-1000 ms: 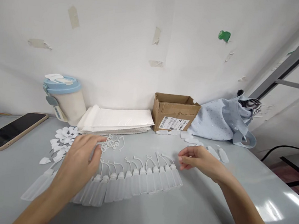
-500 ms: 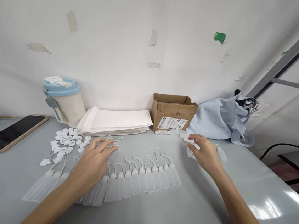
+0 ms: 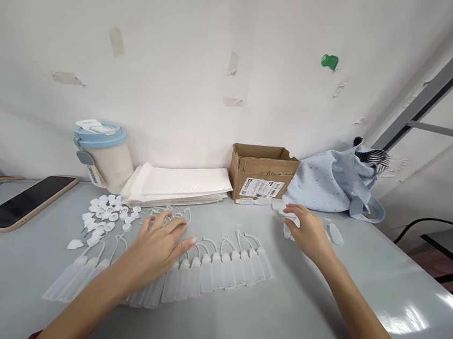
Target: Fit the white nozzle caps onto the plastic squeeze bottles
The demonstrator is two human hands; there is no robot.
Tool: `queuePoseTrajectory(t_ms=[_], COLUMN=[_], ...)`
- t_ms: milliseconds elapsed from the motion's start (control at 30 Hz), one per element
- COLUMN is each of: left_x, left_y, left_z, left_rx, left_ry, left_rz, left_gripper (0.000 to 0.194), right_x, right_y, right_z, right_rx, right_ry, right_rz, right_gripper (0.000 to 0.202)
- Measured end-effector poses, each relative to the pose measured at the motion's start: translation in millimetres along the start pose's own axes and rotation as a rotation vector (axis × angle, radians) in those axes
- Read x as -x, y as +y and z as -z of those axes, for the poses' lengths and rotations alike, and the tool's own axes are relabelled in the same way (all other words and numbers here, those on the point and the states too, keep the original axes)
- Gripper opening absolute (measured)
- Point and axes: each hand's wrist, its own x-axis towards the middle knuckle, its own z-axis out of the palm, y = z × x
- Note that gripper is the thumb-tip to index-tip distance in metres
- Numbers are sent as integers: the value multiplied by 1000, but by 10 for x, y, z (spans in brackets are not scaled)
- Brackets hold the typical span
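Observation:
My left hand (image 3: 159, 246) hovers with fingers spread, palm down, over a small heap of thin white loop strips (image 3: 183, 213). Beneath it runs a row of translucent flat plastic bottles (image 3: 217, 274) with white necks and thin curved strips at their tops; my hand and forearm hide part of the row. At the right, my right hand (image 3: 308, 235) has its thumb and fingers curled about a small translucent plastic bottle (image 3: 293, 218) among other loose ones. The contact is partly hidden. Small white caps (image 3: 104, 213) lie piled left of my left hand.
A phone (image 3: 24, 202) with a cable lies at the left. Along the wall stand a cream cup (image 3: 115, 166) with a blue lid, a stack of white sleeves (image 3: 180, 183), an open cardboard box (image 3: 264, 171) and a light blue cloth bag (image 3: 322, 179). Another loose bottle (image 3: 336, 234) lies beyond my right wrist.
My left hand has shifted to the right and its thumb now sticks out over the row. My right hand stays nearly in place by the loose bottles. The view has moved slightly.

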Motion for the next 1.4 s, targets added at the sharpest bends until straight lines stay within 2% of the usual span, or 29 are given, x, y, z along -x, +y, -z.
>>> queuePoseTrajectory(t_ms=[167, 300, 467, 633, 833, 967, 1100, 1267, 1400], left_x=[-22, -11, -4, -2, -12, -97, -188, -204, -180], left_y=[27, 9, 6, 42, 73, 50, 13, -20, -7], left_z=[37, 26, 13, 46, 63, 41, 22, 4, 82], left_rx=[23, 41, 53, 56, 21, -40, -64, -7, 99], left_ry=[-13, -16, -9, 1, 29, 38, 52, 70, 124], left_rz=[8, 12, 22, 9, -7, 10, 44, 60, 73], left_gripper=[44, 44, 44, 42, 42, 21, 32, 30, 28], right_x=[-20, -52, -226, -461, -537, -545, -567, -551, -378], right_y=[58, 32, -177, -464, -539, -482, -446, -454, -581], right_z=[-61, -144, -234, -305, -460, -524, -547, -439, -270], right_rx=[32, 39, 52, 114, 219, 255, 247, 161, 28], right_ry=[-16, -39, -85, -149, -199, -193, -176, -103, 10], right_rz=[72, 195, 379, 495, 541, 542, 526, 528, 546], right_gripper=[26, 29, 31, 24, 25, 26, 25, 22, 21])
